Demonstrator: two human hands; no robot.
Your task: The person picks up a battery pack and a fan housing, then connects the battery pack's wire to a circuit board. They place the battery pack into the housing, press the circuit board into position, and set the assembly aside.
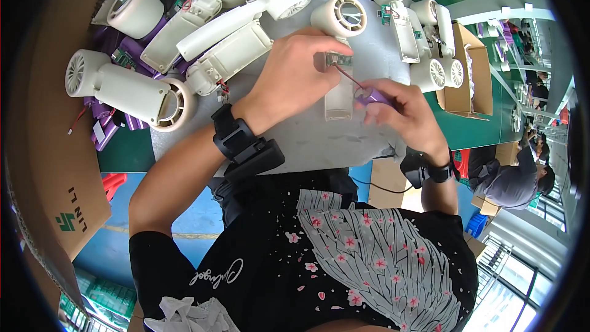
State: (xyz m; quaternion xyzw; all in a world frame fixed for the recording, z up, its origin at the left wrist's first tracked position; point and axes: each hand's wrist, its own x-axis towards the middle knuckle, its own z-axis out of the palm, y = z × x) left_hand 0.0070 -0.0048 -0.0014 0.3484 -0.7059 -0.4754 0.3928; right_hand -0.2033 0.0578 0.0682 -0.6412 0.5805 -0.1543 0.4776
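Note:
A white handheld-fan housing lies on the grey mat in front of me, its round head pointing away and its hollow handle facing up. My left hand reaches over the neck of it, fingers pinched at a small green circuit board. Some fingertips are hidden behind the hand. In my right hand, just right of the handle, is a purple cylindrical battery with its end tilted toward the board. Red wire runs between the board and the battery.
Several white fan housings and purple batteries are heaped at left beside a large cardboard box. More open housings lie at right, near a smaller cardboard box. Another person sits farther right.

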